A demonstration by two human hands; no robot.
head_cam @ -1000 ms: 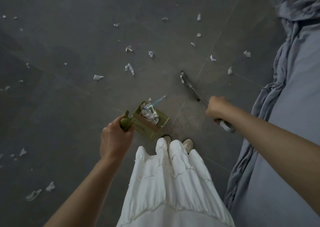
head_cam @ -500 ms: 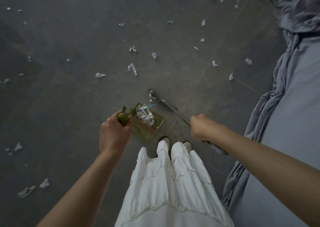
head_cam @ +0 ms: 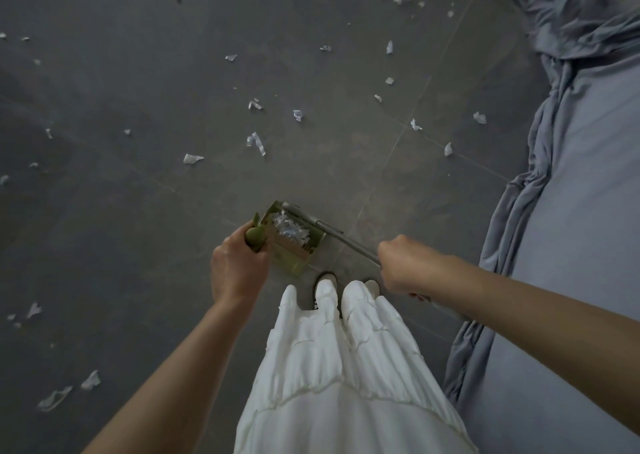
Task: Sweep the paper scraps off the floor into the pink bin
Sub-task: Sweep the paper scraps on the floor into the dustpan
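While fingers (head_cam: 254, 245) wrap dustpan (head_cam: 294, 242), broom (head_cam: 346, 242) seemingly touching scraps (head_cam: 291, 231)

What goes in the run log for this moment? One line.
left hand: grips green dustpan | right hand: grips broom | broom head at dustpan mouth | scraps remain

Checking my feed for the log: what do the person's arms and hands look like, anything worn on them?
Both forearms are bare with no sleeves in view. The left hand and right hand show no gloves, rings, watch or bracelets. Below them hangs a white gathered skirt.
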